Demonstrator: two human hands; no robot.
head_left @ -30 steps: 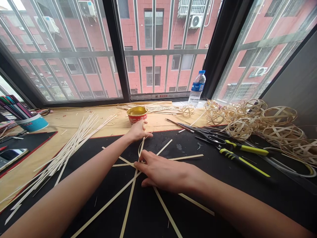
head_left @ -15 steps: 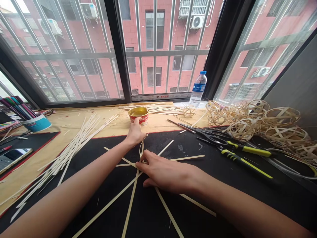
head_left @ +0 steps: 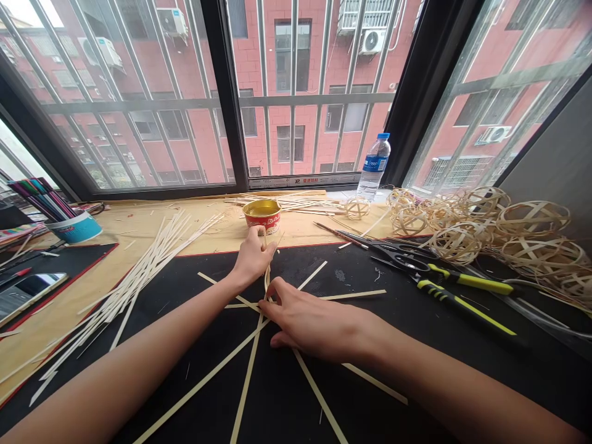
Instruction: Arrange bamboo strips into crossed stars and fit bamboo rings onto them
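While the right hand (head_left: 303,316), its grip unclear, pins crossed, pale, flat wooden strips (head_left: 246,380) on the black mat (head_left: 277,407), the left hand (head_left: 252,256) pinches one far end; probably interlacing, next needing steady tension.

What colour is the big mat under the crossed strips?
The mat is black with a thin red edge, seen in the head view.

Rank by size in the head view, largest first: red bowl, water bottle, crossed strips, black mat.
1. Black mat
2. Crossed strips, by spread
3. Water bottle and red bowl, unsure: bottle taller, bowl wider.
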